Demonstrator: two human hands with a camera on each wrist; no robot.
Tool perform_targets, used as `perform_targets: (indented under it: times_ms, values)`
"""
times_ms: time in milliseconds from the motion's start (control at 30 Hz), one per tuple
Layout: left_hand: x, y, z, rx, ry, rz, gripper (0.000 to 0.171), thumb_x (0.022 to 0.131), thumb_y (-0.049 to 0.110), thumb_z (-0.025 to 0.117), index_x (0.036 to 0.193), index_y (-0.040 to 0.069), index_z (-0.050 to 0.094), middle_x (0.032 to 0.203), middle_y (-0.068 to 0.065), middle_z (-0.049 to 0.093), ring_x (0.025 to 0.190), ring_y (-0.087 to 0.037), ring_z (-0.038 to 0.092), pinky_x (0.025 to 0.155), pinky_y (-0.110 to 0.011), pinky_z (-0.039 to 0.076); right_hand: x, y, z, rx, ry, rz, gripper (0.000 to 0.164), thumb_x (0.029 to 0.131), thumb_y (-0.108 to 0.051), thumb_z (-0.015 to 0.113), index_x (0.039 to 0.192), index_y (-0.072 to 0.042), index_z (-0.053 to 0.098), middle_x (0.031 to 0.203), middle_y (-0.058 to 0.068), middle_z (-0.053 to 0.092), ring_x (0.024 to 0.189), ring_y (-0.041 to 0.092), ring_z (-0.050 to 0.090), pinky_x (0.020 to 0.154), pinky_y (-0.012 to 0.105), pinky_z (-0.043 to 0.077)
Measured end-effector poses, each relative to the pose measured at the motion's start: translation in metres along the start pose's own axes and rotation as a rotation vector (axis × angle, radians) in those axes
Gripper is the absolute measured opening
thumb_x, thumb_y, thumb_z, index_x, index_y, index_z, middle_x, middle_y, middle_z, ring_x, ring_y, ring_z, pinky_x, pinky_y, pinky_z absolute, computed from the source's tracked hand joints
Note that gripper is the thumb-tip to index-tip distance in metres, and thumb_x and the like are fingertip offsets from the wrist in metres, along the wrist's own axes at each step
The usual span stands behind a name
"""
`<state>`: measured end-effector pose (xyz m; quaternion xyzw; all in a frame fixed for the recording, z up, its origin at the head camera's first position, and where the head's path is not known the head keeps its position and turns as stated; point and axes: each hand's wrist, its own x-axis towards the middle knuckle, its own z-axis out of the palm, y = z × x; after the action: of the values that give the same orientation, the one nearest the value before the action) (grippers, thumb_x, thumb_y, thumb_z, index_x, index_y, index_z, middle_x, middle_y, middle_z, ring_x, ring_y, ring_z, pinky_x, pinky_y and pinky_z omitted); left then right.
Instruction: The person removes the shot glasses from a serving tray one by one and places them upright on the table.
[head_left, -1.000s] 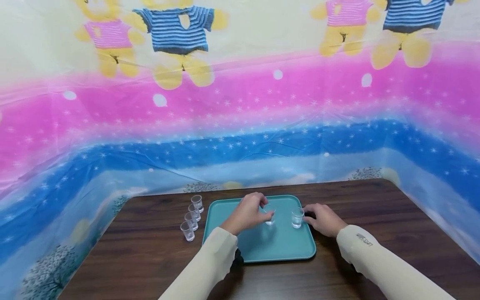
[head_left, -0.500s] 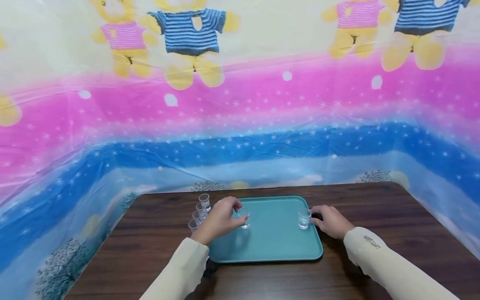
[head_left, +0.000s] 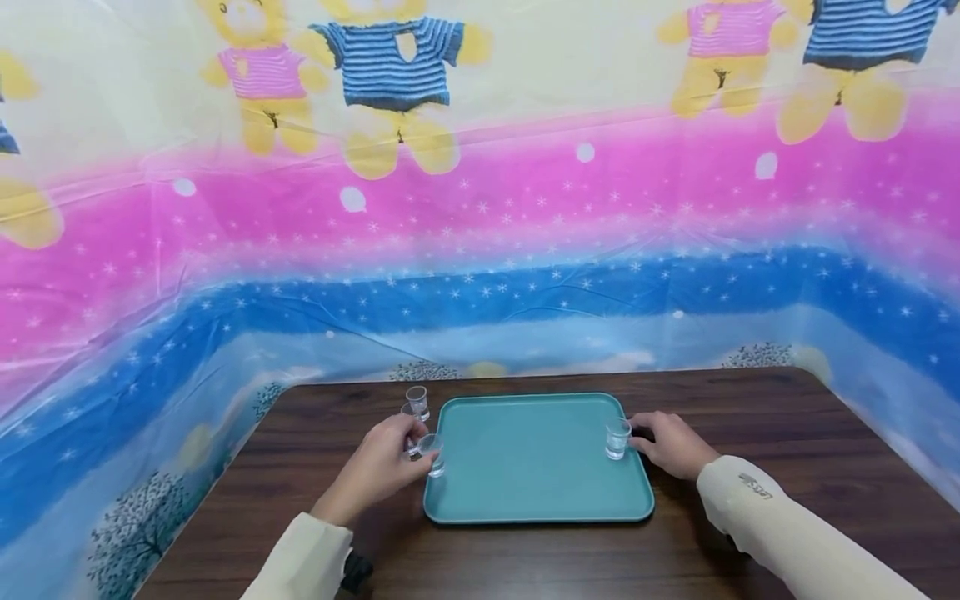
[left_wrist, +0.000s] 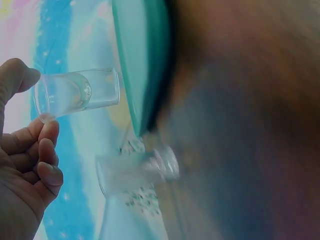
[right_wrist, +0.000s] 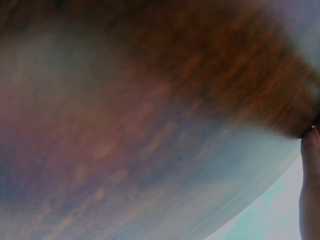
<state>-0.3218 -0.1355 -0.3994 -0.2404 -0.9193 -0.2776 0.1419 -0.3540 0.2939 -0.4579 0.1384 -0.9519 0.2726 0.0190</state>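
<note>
My left hand (head_left: 386, 462) pinches a small clear shot glass (head_left: 432, 456) near its rim, at the left edge of the green tray (head_left: 536, 508). In the left wrist view, thumb and a finger grip that glass, and another clear glass (left_wrist: 135, 172) stands below, past the tray's edge. My right hand (head_left: 672, 446) has its thumb and finger at the side of a second shot glass (head_left: 617, 440), over the tray's right edge. Whether this glass touches the tray cannot be told. Only a sliver of hand shows in the right wrist view.
Left of the tray a shot glass (head_left: 417, 403) stands on the dark wooden table (head_left: 540, 558); another behind my left hand is partly hidden. A patterned cloth (head_left: 525, 333) hangs behind the table's far edge.
My left hand has carried its glass leftward across the tray to the left edge, now covering part of the row of glasses. My right hand has stayed at its glass. The view has turned slightly left.
</note>
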Motion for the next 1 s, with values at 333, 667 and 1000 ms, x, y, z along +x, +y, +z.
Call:
perform_targets:
  times_ms: [333,667,1000]
  values:
    - [-0.033,-0.027,-0.013,0.050,0.017,-0.127,0.022,0.076,0.014,0.078,0.089,0.004,0.062,0.080,-0.002,0.057,0.069,-0.011,0.052,0.060,-0.028,0.045,-0.001,-0.002,-0.001,0.003,0.001,-0.014,0.033,0.091,-0.013,0.064,0.122,0.001,0.060,0.119,0.017,0.060,0.110,0.035,0.055,0.084,0.049,0.047]
    - [-0.034,-0.039,-0.012,0.043,0.022,-0.199,0.020,0.077,0.013,0.077,0.087,0.005,0.062,0.079,-0.001,0.058,0.068,-0.010,0.053,0.058,-0.027,0.046,-0.001,-0.004,-0.001,0.003,0.000,-0.017,0.033,0.091,-0.011,0.063,0.122,0.002,0.060,0.118,0.018,0.060,0.108,0.034,0.057,0.082,0.047,0.048]
    - [-0.022,-0.026,-0.019,0.165,0.073,-0.114,0.041,0.074,0.026,0.080,0.102,0.001,0.062,0.092,-0.006,0.057,0.084,-0.019,0.047,0.069,-0.035,0.044,0.000,-0.005,-0.001,-0.005,-0.005,-0.001,0.033,0.091,-0.013,0.064,0.122,0.000,0.061,0.122,0.018,0.058,0.113,0.037,0.053,0.086,0.050,0.046]
